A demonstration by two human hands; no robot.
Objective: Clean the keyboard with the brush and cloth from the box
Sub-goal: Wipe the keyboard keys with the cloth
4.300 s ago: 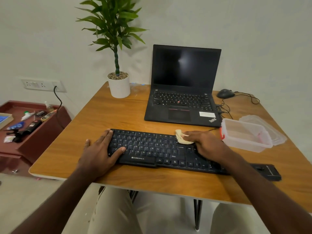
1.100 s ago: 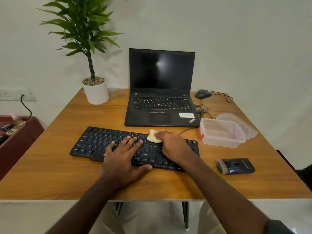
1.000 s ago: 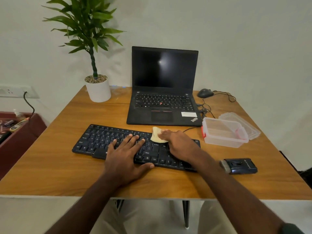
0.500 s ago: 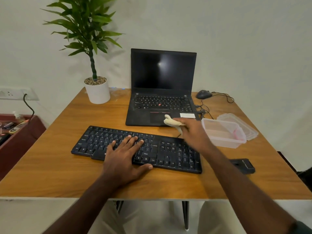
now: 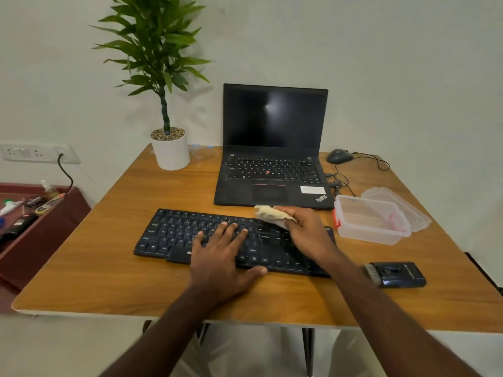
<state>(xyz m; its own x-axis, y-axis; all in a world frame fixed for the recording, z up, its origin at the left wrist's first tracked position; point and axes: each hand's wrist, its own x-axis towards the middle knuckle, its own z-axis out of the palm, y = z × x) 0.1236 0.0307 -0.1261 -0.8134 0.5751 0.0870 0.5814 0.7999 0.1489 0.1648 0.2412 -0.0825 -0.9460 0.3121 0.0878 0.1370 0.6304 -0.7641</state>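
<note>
Two hands are at the black keyboard, which lies in the middle of the tabletop. The left hand rests flat on the keys, fingers straight. The right hand grips a pale cloth over the keyboard's far right edge. The brush lies right of the keyboard. The clear box sits open, right of the keyboard too.

— What sort of place is this?
— A small home-office corner: a wooden desk against a plain white wall.
— What shows it?
— An open laptop, a wired mouse, a potted plant, a wall socket.
</note>
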